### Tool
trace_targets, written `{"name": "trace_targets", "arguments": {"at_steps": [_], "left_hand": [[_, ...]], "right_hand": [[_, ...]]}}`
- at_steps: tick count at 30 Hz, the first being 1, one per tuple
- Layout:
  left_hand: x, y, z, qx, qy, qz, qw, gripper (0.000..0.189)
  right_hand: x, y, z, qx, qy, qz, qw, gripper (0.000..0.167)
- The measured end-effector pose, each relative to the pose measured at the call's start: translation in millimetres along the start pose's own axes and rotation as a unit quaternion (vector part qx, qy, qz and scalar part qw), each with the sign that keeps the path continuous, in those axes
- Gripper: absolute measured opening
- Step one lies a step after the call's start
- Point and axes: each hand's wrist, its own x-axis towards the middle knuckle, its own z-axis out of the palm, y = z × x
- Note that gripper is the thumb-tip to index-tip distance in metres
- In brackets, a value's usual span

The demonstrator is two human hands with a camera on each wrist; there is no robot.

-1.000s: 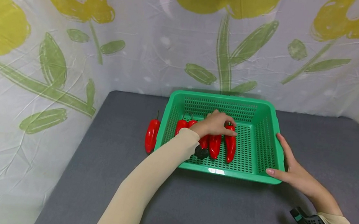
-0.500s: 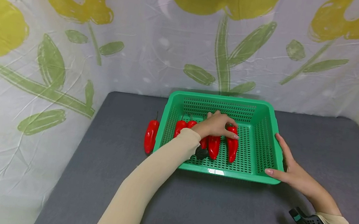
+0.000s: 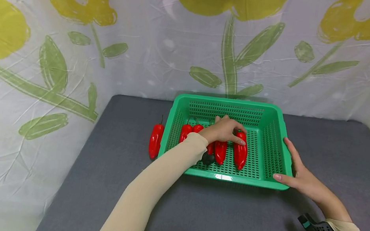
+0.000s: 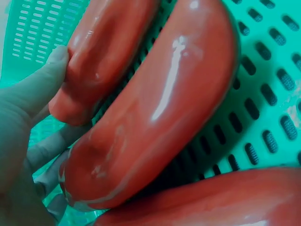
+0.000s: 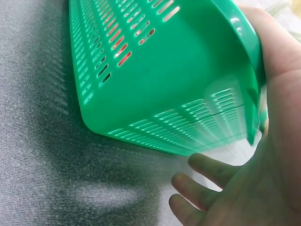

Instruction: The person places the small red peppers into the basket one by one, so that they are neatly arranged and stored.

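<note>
My left hand [image 3: 222, 131] reaches into the green plastic basket [image 3: 226, 177] and pinches the stem end of the rightmost red chili pepper [image 3: 240, 159]. In the left wrist view, the thumb lies on that pepper [image 4: 106, 47], with fingers showing beneath its end. Just beside it lies another red pepper [image 4: 160, 103], and part of a third pepper [image 4: 225, 202] shows below. My right hand [image 3: 301, 177] holds the basket's right side near the front corner, thumb over the rim. Its lower fingers spread away from the outer wall in the right wrist view.
More red peppers [image 3: 186, 130] lie at the basket's left, partly hidden by my left forearm. One pepper [image 3: 155, 140] lies on the grey table [image 3: 226, 225] outside the basket's left wall. A flower-printed cloth [image 3: 152, 46] hangs right behind the basket.
My left hand has shifted slightly right, and the rightmost pepper has moved right with it, away from its neighbour. The right hand and the basket stay nearly still.
</note>
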Motion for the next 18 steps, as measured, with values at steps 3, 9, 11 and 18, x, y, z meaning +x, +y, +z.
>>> {"name": "trace_targets", "arguments": {"at_steps": [3,9,11,18], "left_hand": [[-0.1,0.0,-0.3,-0.001,0.006,-0.006,1.0,0.047],[-2.9,-0.1,-3.9,-0.003,0.008,-0.017,0.9998,0.045],[-4.3,0.0,-5.9,0.001,0.003,-0.021,0.9998,0.045],[-7.8,-0.1,-10.8,0.013,0.003,-0.029,0.9995,0.037]], "right_hand": [[0.1,0,0,-0.001,0.0,0.0,1.0,0.107],[0.1,0,1,0.005,-0.004,-0.003,1.0,0.107],[0.1,0,1,0.005,-0.004,-0.003,1.0,0.107],[-0.5,0,1,0.006,-0.004,0.0,1.0,0.107]]}}
